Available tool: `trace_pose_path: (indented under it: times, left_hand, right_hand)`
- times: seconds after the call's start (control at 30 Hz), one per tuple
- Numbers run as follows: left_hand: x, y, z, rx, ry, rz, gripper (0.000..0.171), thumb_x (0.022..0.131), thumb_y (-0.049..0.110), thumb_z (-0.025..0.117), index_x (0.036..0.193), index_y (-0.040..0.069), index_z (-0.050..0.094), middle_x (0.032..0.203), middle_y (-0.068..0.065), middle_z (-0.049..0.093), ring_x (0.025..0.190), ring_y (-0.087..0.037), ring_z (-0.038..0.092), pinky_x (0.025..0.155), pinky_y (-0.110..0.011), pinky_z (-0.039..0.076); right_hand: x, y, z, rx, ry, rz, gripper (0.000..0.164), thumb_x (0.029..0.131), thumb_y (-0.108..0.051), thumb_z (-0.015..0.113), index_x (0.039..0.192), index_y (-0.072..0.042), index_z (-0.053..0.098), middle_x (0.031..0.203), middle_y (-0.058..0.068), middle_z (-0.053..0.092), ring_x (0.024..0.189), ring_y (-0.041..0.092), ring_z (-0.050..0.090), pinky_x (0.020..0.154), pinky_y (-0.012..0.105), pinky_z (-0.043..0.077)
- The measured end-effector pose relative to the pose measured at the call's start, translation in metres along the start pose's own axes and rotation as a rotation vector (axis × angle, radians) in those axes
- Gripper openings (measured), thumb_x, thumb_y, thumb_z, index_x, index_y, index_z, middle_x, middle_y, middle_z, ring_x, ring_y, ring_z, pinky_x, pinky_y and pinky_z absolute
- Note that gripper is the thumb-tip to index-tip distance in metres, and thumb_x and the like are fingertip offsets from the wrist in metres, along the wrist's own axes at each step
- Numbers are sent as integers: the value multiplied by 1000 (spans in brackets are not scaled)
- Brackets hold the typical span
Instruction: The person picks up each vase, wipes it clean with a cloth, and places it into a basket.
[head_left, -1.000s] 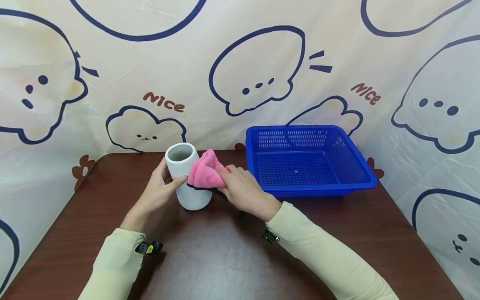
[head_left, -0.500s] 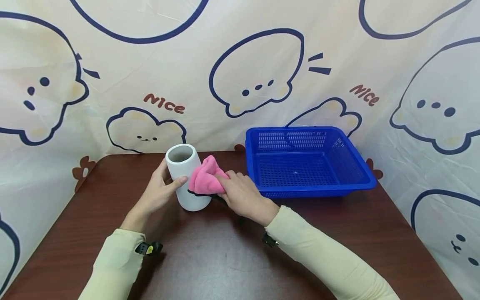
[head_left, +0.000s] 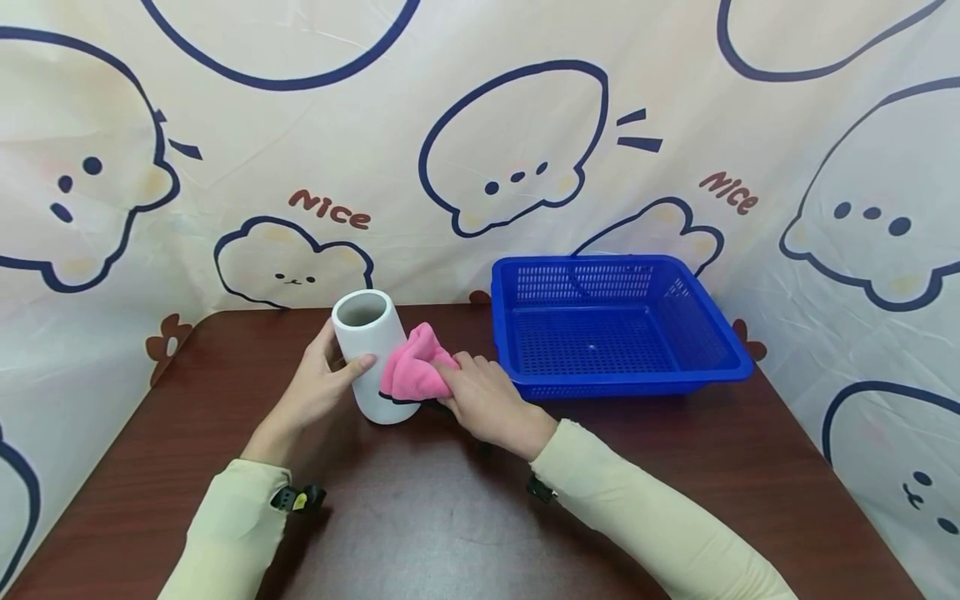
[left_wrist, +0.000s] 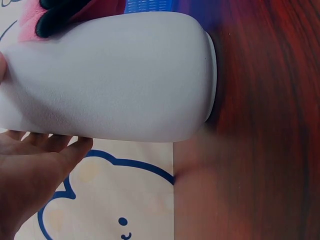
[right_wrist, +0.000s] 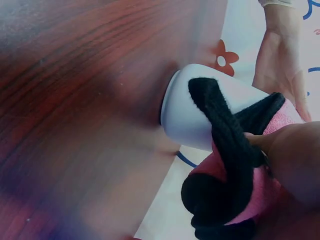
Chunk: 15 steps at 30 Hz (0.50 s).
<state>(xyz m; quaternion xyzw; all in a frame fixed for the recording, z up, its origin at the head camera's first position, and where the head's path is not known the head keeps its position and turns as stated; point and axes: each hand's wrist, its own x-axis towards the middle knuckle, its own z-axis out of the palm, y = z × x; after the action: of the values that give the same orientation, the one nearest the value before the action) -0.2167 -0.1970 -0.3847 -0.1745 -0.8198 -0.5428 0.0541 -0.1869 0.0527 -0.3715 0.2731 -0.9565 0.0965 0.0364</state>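
A white vase [head_left: 369, 343] with a round open mouth stands upright on the brown table, seen lying sideways in both wrist views. My left hand [head_left: 318, 379] grips its left side, thumb across the front and fingers behind. In the left wrist view, several fingertips touch the vase [left_wrist: 115, 75] along one side. My right hand [head_left: 491, 402] holds a bunched pink cloth [head_left: 417, 367] with black edging against the vase's right side. The right wrist view has the cloth [right_wrist: 232, 165] folded over, its black edge lying in front of the vase [right_wrist: 187, 112].
A blue perforated plastic basket [head_left: 622, 342] stands at the back right, beyond the right hand. The brown table [head_left: 420, 517] meets a cream curtain [head_left: 390, 150] with navy cartoon drawings at the back and sides. Each sleeve has a small black device at the wrist.
The right hand and the pink cloth have slid down the vase's right side, from near mid-height toward its lower part. The left hand and the vase have stayed in place.
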Motion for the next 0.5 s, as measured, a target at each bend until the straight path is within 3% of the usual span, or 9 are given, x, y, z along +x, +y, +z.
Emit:
trace_pose_path:
  times: [0.5]
  left_hand:
    - [0, -2, 0, -1, 5, 6, 69, 92, 17, 64, 149, 29, 27, 142, -7, 45, 121, -15, 49, 102, -59, 44]
  right_hand:
    - [-4, 1, 12, 25, -23, -4, 32, 99, -35, 52, 128, -22, 54, 111, 7, 65, 91, 22, 58, 78, 33, 49]
